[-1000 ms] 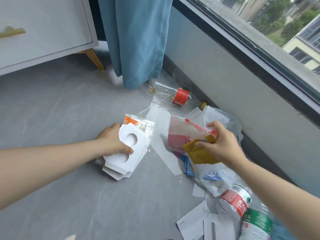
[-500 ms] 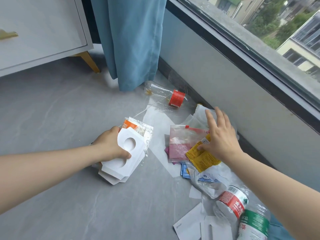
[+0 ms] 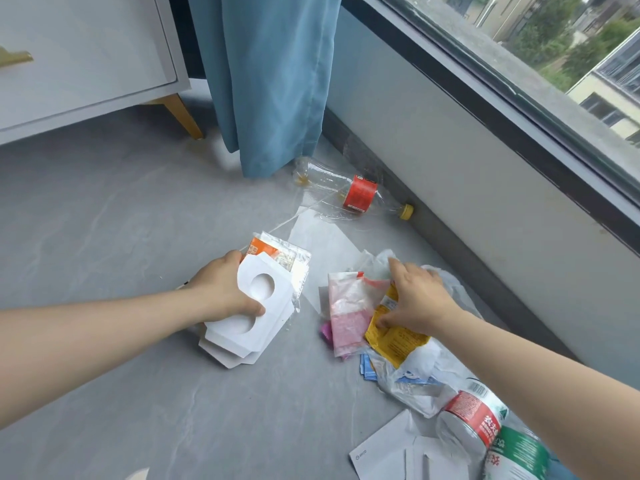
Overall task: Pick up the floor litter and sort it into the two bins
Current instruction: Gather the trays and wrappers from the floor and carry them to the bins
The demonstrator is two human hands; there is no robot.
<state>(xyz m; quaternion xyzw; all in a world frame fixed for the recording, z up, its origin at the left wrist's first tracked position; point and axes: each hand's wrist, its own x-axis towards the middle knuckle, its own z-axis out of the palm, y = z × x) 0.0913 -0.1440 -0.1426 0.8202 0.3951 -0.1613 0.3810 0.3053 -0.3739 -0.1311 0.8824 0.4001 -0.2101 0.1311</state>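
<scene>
My left hand point(image 3: 221, 292) grips a stack of white card pieces with round holes point(image 3: 256, 327), together with an orange-and-clear packet point(image 3: 265, 249), low over the grey floor. My right hand point(image 3: 419, 299) lies on a heap of wrappers to the right. Its thumb pinches a yellow wrapper point(image 3: 398, 341) and its fingers reach over a white plastic bag point(image 3: 426, 368). A pink-and-clear pouch point(image 3: 346, 317) lies beside the yellow wrapper. An empty clear bottle with a red label point(image 3: 360, 192) lies by the wall. No bin is in view.
Two more bottles, one red-labelled point(image 3: 474, 420) and one green-labelled point(image 3: 519, 452), lie at the lower right beside white paper sheets point(image 3: 381, 455). A blue curtain point(image 3: 270, 81) hangs ahead, a white cabinet point(image 3: 79, 53) stands at the far left, and the window wall point(image 3: 450, 168) runs along the right.
My right hand let the pink pouch and yellow wrapper drop to the floor, spread flat over them, and now curls onto the yellow wrapper. My left hand keeps hold of the card stack.
</scene>
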